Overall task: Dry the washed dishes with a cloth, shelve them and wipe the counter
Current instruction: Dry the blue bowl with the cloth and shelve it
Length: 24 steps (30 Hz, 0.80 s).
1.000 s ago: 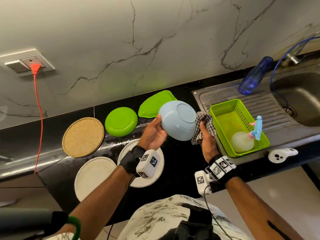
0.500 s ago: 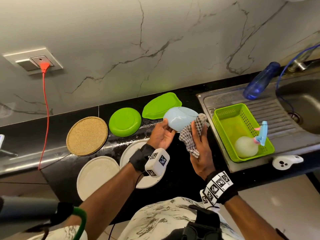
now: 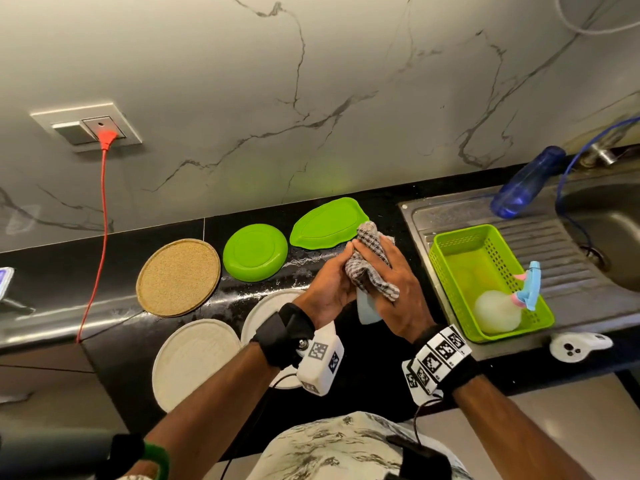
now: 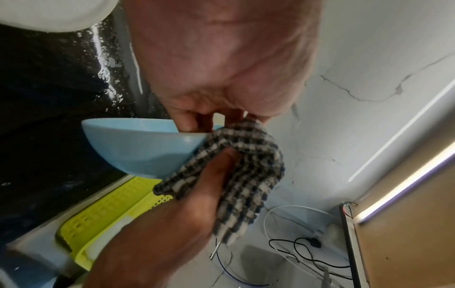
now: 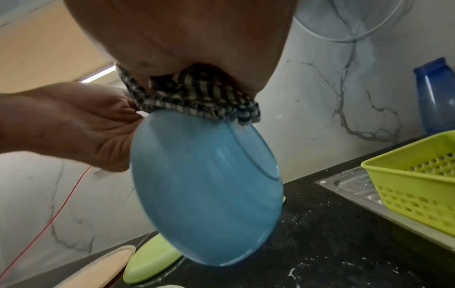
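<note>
The smooth, round light-blue bowl [image 5: 206,187] is held in the air above the wet black counter [image 3: 374,386]. The left hand [image 3: 329,289] grips its rim. The right hand [image 3: 398,292] clutches a woven checkered cloth [image 3: 369,261] against the bowl's edge. Just beside stands a green perforated plastic basket [image 3: 446,271].
</note>
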Tool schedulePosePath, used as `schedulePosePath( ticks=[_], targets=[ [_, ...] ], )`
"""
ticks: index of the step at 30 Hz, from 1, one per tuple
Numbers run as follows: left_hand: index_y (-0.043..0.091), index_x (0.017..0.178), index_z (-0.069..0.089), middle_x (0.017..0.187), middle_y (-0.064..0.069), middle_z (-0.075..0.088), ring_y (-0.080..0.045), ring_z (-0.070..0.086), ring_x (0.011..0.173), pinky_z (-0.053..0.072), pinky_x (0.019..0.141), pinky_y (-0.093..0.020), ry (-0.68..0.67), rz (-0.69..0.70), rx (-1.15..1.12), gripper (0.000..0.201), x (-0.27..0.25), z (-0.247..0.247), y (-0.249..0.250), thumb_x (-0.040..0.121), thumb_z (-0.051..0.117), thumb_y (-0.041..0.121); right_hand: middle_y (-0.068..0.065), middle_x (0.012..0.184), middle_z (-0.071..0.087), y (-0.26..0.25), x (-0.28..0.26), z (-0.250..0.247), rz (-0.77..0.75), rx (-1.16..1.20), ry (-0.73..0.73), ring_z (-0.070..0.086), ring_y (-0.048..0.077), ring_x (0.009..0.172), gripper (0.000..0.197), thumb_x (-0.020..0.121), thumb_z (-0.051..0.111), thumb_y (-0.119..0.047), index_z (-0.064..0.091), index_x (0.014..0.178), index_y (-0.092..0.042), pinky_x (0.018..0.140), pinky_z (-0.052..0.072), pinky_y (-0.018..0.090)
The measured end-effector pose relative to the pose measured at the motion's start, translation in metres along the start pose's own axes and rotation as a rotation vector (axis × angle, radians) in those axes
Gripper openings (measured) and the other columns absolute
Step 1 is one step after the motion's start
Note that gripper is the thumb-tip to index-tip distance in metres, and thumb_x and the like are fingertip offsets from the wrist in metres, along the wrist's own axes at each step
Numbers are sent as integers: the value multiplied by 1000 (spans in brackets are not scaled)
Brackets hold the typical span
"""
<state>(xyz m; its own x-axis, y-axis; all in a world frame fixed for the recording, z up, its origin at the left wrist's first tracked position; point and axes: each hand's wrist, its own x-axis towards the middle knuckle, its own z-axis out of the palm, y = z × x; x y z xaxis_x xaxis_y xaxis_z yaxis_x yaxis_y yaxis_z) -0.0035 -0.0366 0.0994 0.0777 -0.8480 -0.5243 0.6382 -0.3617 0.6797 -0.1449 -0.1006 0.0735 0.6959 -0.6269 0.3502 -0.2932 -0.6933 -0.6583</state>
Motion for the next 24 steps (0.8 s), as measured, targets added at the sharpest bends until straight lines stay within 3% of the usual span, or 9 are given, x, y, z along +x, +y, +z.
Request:
schedulePosePath(
  ticks=[2, 4, 6, 8, 10, 12, 16, 20, 24],
  targets=[
    [17, 143, 57, 136, -10, 64, -26, 58, 125, 39, 117, -47, -45, -5, 26, 60, 0, -4, 1, 103, 42, 59, 5, 160, 42, 2, 5, 0, 90, 167, 38, 38, 15, 149, 52, 103, 53, -28, 47, 153, -15, 123, 30, 31],
    [10, 139, 60, 127, -11, 64, -26, 58, 119, 38, 116, -49, -79, -1, 98, 62, -2, -8, 1, 101, 50, 57, -1, 147, 56, 4, 10, 2, 303, 424, 74, 53, 3, 134, 49, 102, 53, -37, 53, 147, -19, 111, 41, 21],
    [8, 127, 67, 122, -11, 67, -23, 61, 115, 44, 111, -46, -106, 43, 184, 42, -5, -9, 0, 101, 58, 40, -8, 133, 65, 10, 13, 2, 507, 532, 111, 60, 2, 122, 39, 102, 51, -44, 60, 137, -29, 105, 44, 24],
    [9, 116, 70, 117, -9, 68, -18, 63, 108, 48, 107, -43, -105, 99, 231, 22, -6, -9, -3, 102, 60, 23, -5, 133, 64, 13, 12, 1, 657, 555, 107, 61, 11, 118, 36, 103, 52, -42, 61, 136, -29, 102, 43, 26],
    [9, 112, 72, 111, -7, 72, -14, 68, 100, 55, 95, -35, -58, 135, 226, 18, -4, -12, -5, 102, 59, 17, 1, 132, 66, 5, 7, -2, 763, 595, 62, 64, 9, 103, 28, 105, 54, -39, 62, 130, -30, 86, 47, 18],
    [7, 113, 72, 106, -4, 75, -13, 71, 94, 58, 84, -28, -26, 141, 191, 21, -3, -16, 0, 104, 56, 17, -2, 131, 66, -9, -2, -2, 678, 568, 22, 62, -3, 101, 31, 105, 55, -36, 61, 135, -27, 76, 47, 6],
    [9, 112, 72, 101, -1, 75, -12, 69, 91, 56, 84, -30, -63, 138, 222, 23, -5, -23, 15, 101, 57, 23, -2, 159, 42, -25, -10, 3, 292, 453, -15, 42, 0, 143, 60, 100, 54, -34, 42, 155, -13, 112, 32, 8],
    [-3, 128, 61, 114, -8, 69, -15, 66, 100, 56, 83, -28, -168, 119, 314, 38, -13, -23, 23, 102, 53, 24, 2, 151, 53, -20, 11, -5, 308, 529, 35, 52, 7, 136, 71, 96, 51, -65, 52, 147, -15, 112, 42, 22],
    [3, 122, 66, 111, -6, 72, -17, 69, 98, 58, 75, -24, -267, 118, 396, 27, -23, -22, 29, 104, 52, 17, 1, 132, 69, 3, 32, -9, 405, 586, 2, 63, 21, 126, 55, 99, 55, -58, 66, 133, -16, 110, 48, 42]
  ],
)
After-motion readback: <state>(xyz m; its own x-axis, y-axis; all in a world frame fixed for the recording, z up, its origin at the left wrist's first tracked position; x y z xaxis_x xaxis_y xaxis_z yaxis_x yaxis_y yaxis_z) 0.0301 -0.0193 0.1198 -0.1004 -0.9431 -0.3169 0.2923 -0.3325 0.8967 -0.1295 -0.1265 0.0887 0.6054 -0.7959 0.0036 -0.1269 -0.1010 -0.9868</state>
